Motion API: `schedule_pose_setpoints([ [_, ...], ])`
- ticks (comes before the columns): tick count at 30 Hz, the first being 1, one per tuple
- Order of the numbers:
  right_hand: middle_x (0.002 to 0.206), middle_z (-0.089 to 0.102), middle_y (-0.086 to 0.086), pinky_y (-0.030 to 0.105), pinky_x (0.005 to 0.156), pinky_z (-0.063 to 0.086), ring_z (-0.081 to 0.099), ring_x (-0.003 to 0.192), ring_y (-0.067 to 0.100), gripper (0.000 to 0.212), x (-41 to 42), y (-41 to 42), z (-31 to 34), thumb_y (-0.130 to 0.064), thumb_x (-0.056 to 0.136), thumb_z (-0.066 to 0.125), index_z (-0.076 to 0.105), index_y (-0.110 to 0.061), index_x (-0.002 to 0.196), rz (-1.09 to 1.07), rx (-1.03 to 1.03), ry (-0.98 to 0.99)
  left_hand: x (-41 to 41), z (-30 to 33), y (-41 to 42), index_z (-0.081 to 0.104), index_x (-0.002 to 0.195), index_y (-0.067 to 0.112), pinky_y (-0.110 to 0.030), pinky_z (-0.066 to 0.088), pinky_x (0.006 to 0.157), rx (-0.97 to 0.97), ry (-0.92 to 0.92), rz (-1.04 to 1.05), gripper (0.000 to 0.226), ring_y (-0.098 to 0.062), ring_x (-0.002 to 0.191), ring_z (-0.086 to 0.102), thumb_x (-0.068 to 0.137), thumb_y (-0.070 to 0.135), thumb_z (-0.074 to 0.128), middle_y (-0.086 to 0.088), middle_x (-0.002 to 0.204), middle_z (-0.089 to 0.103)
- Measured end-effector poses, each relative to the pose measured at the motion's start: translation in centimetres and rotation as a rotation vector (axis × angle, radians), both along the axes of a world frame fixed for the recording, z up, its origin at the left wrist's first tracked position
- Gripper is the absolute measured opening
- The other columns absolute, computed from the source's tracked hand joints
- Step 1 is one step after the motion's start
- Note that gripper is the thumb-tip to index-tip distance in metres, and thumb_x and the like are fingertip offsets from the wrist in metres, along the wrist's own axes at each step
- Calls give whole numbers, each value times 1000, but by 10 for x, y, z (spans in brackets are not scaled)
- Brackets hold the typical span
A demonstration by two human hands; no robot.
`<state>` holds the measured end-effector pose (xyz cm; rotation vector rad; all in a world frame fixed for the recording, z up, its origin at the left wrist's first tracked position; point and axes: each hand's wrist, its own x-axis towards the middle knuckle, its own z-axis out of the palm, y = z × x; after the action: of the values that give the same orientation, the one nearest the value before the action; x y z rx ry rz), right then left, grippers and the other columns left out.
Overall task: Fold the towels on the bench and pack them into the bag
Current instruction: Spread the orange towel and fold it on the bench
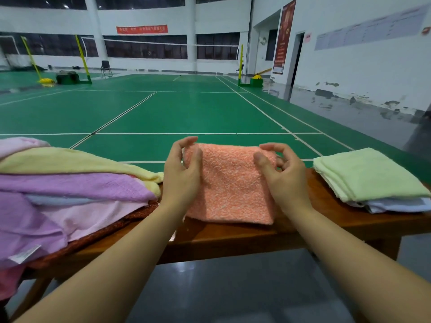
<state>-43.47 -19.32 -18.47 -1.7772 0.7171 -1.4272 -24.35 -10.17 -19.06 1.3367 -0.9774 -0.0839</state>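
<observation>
A folded salmon-pink towel (229,187) lies flat in the middle of the wooden bench (233,236). My left hand (180,173) curls over its far left corner, with the thumb on top and the fingers round the far edge. At the far right corner, my right hand (283,173) pinches the towel between thumb and curled fingers. A heap of unfolded towels (70,190) in yellow, purple, pink and blue lies on the bench's left end. On the right end sits a folded stack, a pale green towel (368,176) over a light blue one (396,205). No bag is in view.
Beyond the bench stretches a green badminton court (175,108) with white lines, net posts and a chair far off. Grey floor (221,290) lies under and in front of the bench. A white wall with a doorway runs along the right.
</observation>
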Motion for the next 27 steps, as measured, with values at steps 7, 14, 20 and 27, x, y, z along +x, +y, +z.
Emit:
schedule_pose_setpoints([
  [7,124,53,-28,20,95,51,57,113,-3,49,-9,8,8,-26,93,72,48,-30,135,36,-225,99,0,5,3,51,134,31,-50,47,106,-43,-186,-89,33,-14,124,55,102,25,58,12,131,55],
  [14,126,49,-26,13,92,47,55,110,-9,53,-1,6,10,-29,96,68,39,-40,139,100,-132,159,-4,17,1,52,132,29,-26,41,101,11,-207,-28,26,-8,116,53,108,23,45,2,125,56],
  [20,146,49,-2,32,110,38,45,135,17,69,9,-16,-7,-33,85,80,45,-29,144,39,247,347,8,7,-12,51,130,19,-32,44,84,473,-90,36,25,-25,98,63,106,21,44,-8,117,64],
  [27,136,52,3,39,101,45,54,123,25,72,2,-21,-19,-70,77,71,51,-29,133,-247,123,906,11,-16,-13,46,139,19,-46,44,102,787,-443,189,46,-36,119,53,99,41,54,-14,133,49],
])
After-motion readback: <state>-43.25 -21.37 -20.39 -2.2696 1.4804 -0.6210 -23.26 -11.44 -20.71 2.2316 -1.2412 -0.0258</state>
